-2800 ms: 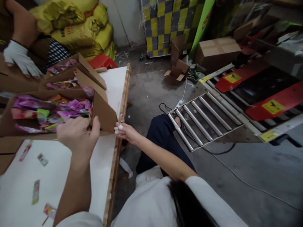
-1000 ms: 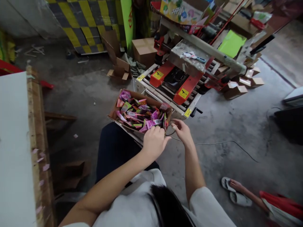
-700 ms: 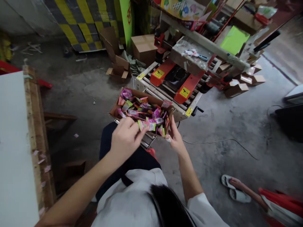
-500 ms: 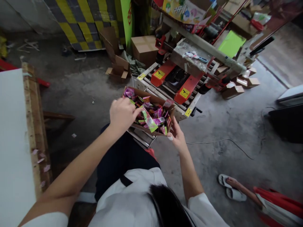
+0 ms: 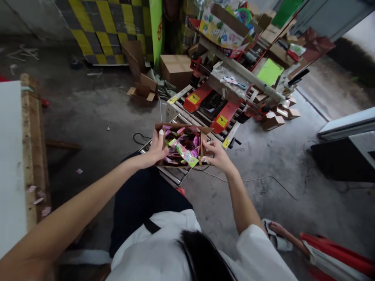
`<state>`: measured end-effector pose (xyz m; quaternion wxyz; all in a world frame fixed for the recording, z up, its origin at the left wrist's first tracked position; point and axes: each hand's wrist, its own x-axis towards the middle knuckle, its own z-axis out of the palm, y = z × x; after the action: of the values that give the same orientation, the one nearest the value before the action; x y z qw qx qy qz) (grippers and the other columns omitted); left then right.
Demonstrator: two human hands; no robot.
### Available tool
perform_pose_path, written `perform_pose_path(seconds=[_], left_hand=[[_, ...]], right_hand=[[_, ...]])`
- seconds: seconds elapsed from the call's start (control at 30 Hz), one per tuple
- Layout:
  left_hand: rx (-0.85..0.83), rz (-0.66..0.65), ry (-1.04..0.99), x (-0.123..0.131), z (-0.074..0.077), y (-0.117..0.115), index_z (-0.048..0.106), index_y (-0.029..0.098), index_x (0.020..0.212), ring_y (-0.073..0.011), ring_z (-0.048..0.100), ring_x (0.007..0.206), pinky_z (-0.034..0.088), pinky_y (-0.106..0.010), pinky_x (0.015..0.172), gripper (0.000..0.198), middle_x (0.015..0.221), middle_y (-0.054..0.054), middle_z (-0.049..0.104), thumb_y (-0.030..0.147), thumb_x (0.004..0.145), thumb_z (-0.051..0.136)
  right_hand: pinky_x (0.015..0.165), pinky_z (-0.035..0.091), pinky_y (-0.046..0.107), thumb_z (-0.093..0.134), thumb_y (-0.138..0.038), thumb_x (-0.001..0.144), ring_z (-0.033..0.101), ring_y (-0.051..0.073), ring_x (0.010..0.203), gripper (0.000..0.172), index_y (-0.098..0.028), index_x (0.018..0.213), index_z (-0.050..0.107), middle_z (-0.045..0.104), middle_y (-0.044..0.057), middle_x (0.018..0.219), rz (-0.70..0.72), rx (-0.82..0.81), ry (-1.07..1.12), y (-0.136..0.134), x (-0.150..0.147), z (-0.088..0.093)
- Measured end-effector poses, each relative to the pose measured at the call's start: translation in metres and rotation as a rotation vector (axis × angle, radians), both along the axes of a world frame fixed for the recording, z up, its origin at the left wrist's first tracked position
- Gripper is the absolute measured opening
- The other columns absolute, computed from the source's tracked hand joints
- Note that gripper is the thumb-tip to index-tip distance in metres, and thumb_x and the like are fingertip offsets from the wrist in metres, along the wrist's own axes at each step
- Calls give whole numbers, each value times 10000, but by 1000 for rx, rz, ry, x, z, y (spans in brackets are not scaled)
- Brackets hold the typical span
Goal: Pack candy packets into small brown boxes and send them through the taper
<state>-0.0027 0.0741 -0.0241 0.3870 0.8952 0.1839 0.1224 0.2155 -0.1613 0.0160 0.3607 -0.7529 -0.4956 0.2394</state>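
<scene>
At nine and three o'clock on box, left hand and right hand half-curled, holding end flaps, seemingly steadying it.

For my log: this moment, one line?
carton: open, packets inside | left hand: at its left end | right hand: at its right end

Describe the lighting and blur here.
Head view: dull light across the concrete floor, with a bright patch at upper right; same head view: print on the green-ended packet too soft to read; same head view: dark shadow beside the white-topped table.
</scene>
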Motion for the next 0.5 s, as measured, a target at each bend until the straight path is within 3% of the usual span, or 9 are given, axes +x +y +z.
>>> perform_pose_path(seconds=[0.1, 0.17, 0.27, 0.37, 0.43, 0.5], left_hand=[[-46, -78, 95, -25, 4, -13, -187, 190, 1597, -432, -157, 1540, 98, -694, 1205, 967, 1675, -207, -181, 730, 956, 296], [-47, -164, 138, -30, 12, -12, -238, 182, 1577, -424, -214, 1522, 55, -688, 1211, 965, 1645, -192, -276, 735, 960, 256], [-5, -261, 237, -21, 26, -5, -203, 152, 1588, -425, -222, 1516, 41, -675, 1219, 1017, 1631, -199, -286, 765, 939, 285], [58, -344, 446, -3, 37, -2, -53, 92, 1616, -417, -210, 1524, -4, -657, 1223, 1091, 1644, -209, -229, 804, 890, 343], [79, -379, 573, 6, 45, 0, 32, 86, 1622, -398, -208, 1531, -45, -635, 1224, 1060, 1652, -184, -214, 791, 888, 328], [60, -410, 641, 10, 54, 2, 68, 113, 1626, -376, -201, 1539, -51, -616, 1229, 967, 1657, -146, -216, 741, 919, 266]], right_hand=[[903, 557, 413, 658, -777, 763, 539, 253, 988, 870, -201, 1414, 606, 485, 94, 1047, 195, -143, -126, 11, 13, 16], [909, 543, 405, 585, -807, 794, 539, 258, 987, 905, -161, 1427, 580, 481, 104, 1047, 303, -226, -185, 17, 18, 26], [984, 504, 433, 569, -877, 736, 529, 303, 1081, 1067, -102, 1467, 502, 484, 142, 1125, 492, -315, -256, 26, 23, 38], [1053, 457, 482, 666, -916, 581, 480, 381, 1220, 1276, -68, 1499, 413, 460, 201, 1272, 655, -380, -306, 35, 25, 44], [1048, 458, 491, 732, -902, 497, 474, 406, 1243, 1348, -64, 1497, 395, 450, 217, 1309, 691, -424, -346, 40, 22, 45], [1013, 478, 473, 771, -866, 492, 514, 396, 1193, 1315, -60, 1471, 425, 467, 220, 1291, 674, -466, -386, 45, 19, 44]])
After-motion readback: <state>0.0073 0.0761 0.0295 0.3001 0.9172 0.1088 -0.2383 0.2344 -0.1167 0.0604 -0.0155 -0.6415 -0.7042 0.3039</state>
